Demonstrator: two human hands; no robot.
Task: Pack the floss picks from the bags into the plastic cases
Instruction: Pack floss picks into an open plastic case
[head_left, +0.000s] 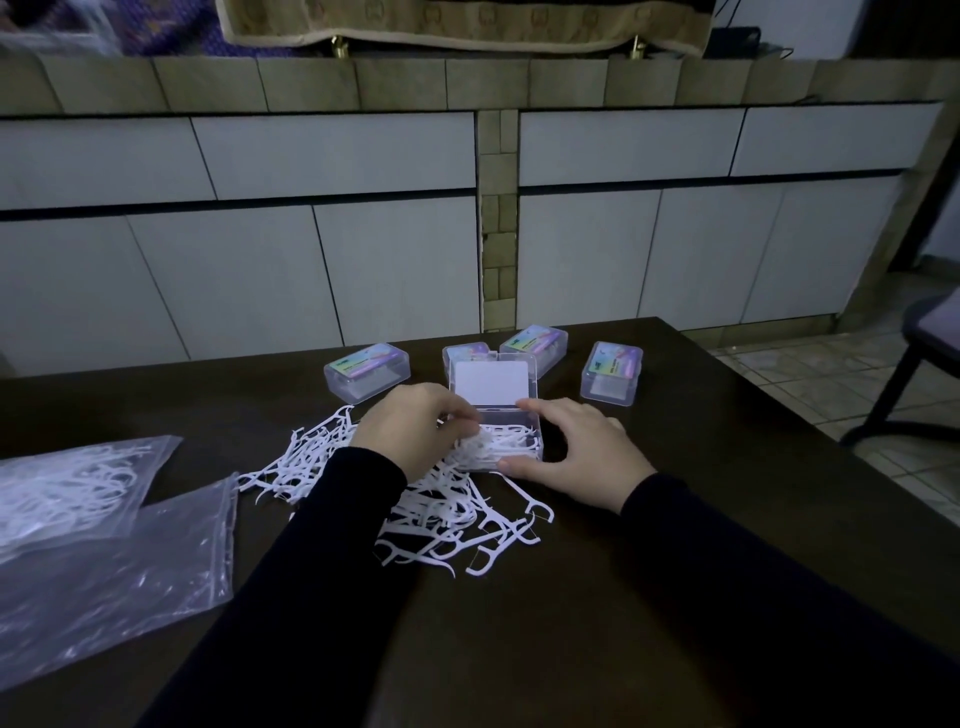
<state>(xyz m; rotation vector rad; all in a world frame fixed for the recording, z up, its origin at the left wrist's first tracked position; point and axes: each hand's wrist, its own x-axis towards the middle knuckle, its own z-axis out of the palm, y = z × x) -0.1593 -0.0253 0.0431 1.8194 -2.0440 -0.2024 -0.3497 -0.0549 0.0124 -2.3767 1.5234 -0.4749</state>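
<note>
I am bracing the open plastic case (511, 434) with my right hand (574, 449), fingers spread round it, while my left hand (415, 431) is pinching floss picks (441, 514) into it.

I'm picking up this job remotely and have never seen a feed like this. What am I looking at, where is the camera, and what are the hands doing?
There is no machine: a person in dark sleeves works with bare hands, and the single picture comes from a camera on their head, looking down at a dark table. The left hand has its fingers curled over floss picks at the open clear case, whose lid stands up behind. The right hand rests against the case's right side, steadying it. A loose pile of white floss picks lies in front. Four closed cases sit behind. On the left lie two plastic bags; the farther one holds picks.
</note>
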